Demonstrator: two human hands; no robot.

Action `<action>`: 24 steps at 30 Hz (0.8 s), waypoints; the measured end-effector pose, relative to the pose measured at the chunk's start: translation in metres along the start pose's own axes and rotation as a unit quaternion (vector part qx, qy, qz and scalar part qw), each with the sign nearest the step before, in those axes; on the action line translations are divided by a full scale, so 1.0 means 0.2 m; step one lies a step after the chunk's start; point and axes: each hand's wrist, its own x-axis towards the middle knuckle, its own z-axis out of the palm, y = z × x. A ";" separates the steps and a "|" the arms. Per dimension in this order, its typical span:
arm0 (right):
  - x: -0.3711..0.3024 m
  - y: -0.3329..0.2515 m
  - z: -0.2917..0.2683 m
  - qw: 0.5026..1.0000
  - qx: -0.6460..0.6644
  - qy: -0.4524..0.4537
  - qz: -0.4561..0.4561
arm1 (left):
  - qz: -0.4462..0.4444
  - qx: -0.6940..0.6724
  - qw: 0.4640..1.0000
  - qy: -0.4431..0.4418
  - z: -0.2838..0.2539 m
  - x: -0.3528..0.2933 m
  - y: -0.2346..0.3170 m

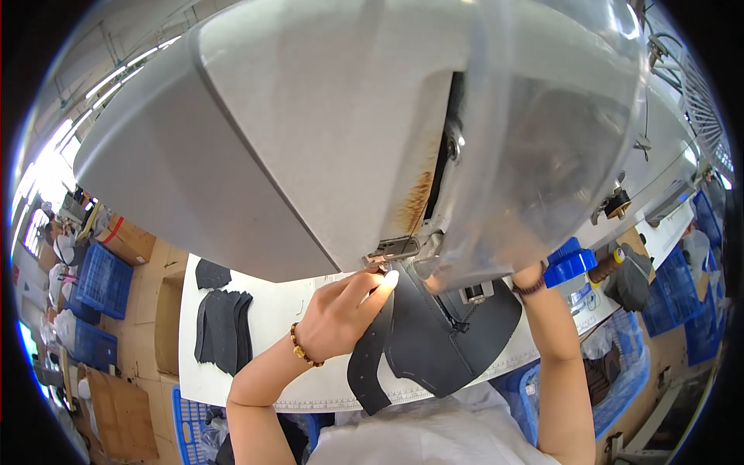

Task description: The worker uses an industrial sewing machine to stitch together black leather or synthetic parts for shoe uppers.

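Observation:
Below the needle area of a large grey sewing machine [271,116] lies a dark grey sewn panel [446,341] with stitched seams, spread over the white table. A narrow curved strip [368,376] with small holes runs down its left side toward the table's front edge. My left hand [341,314] pinches the upper end of this strip beside the needle area, its fingertips brightly lit. Behind the machine's clear cover, my right hand [511,244] is blurred and its fingers do not show plainly; its wrist is beyond the panel's right edge.
Dark cut pieces [222,332] lie stacked on the table's left, near a smaller piece [213,273]. A blue plastic holder [570,263] and a thread spool [607,266] are at right. Blue crates [105,280] stand left; a blue basket [632,364] sits below the table's right side.

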 end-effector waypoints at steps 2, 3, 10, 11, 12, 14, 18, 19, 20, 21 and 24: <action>0.03 -0.54 -0.11 0.938 0.308 -0.044 0.154 | -0.023 -0.020 1.000 -0.001 -0.06 -0.04 0.00; 0.00 -0.64 -0.08 0.993 0.021 -0.103 0.055 | -0.035 -0.045 0.998 0.001 -0.07 -0.04 0.00; -0.31 -0.71 0.31 0.916 -0.390 -0.004 -0.096 | -0.050 -0.073 0.992 0.086 -0.07 -0.06 0.03; -0.31 -0.69 0.30 0.930 -0.355 0.002 -0.094 | -0.075 -0.087 0.989 0.094 -0.09 -0.06 0.08; -0.31 -0.68 0.29 0.931 -0.353 0.002 -0.096 | -0.018 -0.055 0.996 0.067 -0.09 -0.09 0.05; -0.30 -0.67 0.28 0.957 -0.280 0.000 -0.082 | 0.039 -0.015 0.998 0.057 -0.07 -0.11 0.06; -0.30 -0.66 0.28 0.965 -0.248 0.000 -0.079 | 0.085 0.053 0.994 0.047 -0.05 -0.12 0.06; -0.30 -0.65 0.28 0.966 -0.248 0.001 -0.079 | 0.100 0.071 0.991 0.047 -0.05 -0.12 0.06; -0.30 -0.65 0.27 0.967 -0.240 0.000 -0.081 | 0.114 0.089 0.988 0.048 -0.05 -0.11 0.06; -0.30 -0.64 0.27 0.969 -0.232 -0.001 -0.084 | 0.114 0.089 0.988 0.047 -0.05 -0.12 0.06; -0.30 -0.63 0.27 0.969 -0.228 0.006 -0.090 | 0.128 0.112 0.984 0.044 -0.04 -0.12 0.05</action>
